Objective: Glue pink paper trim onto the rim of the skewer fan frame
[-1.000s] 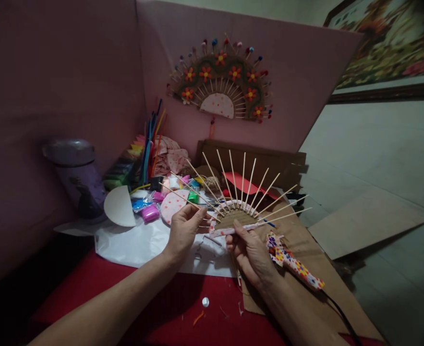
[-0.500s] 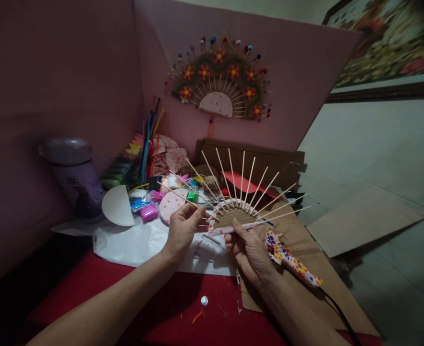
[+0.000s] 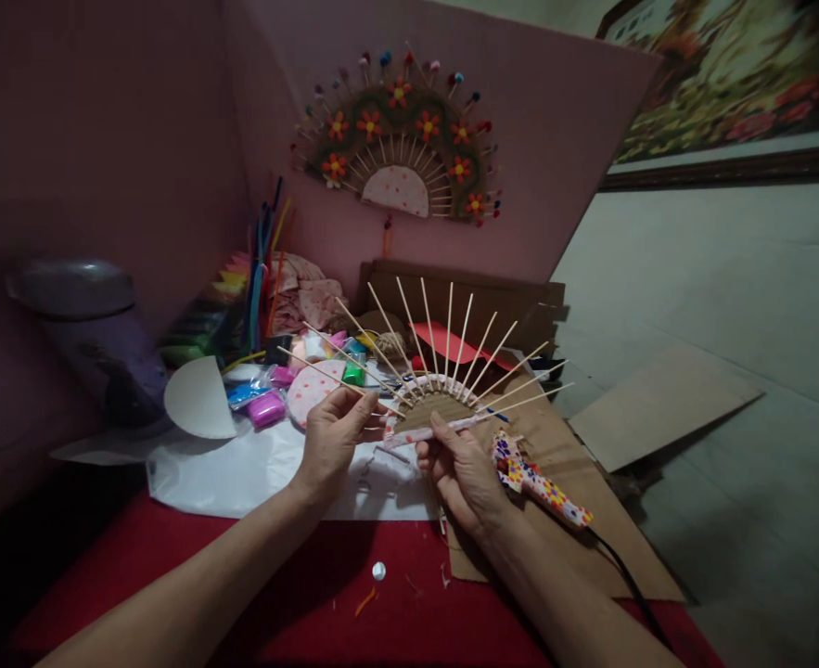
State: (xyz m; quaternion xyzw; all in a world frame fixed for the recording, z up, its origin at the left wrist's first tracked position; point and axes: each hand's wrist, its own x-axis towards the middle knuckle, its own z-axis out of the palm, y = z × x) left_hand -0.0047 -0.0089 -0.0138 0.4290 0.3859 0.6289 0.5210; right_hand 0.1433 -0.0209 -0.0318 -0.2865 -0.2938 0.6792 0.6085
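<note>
A half-round cardboard piece (image 3: 431, 415) with a pink-white cloth rim has several thin wooden sticks (image 3: 449, 325) fanned out from its curved edge. My right hand (image 3: 461, 468) grips its straight lower edge, thumb on the front of the cardboard. At its left end, my left hand (image 3: 336, 441) pinches the lowest left stick near the rim, with fingertips close to the cloth. The piece is held up above the white sheet (image 3: 228, 473), the sticks pointing up and outward.
A finished fan (image 3: 399, 121) hangs on the pink board. Clay packets (image 3: 266, 408), a white half-disc (image 3: 201, 399) and a purple bottle (image 3: 113, 357) lie or stand left. A flower-patterned glue gun (image 3: 544, 487) rests on cardboard (image 3: 590, 547) at right, its cord trailing forward.
The whole view has shifted, so everything appears a little farther left. Both hands keep the same hold on the fan piece and its stick.
</note>
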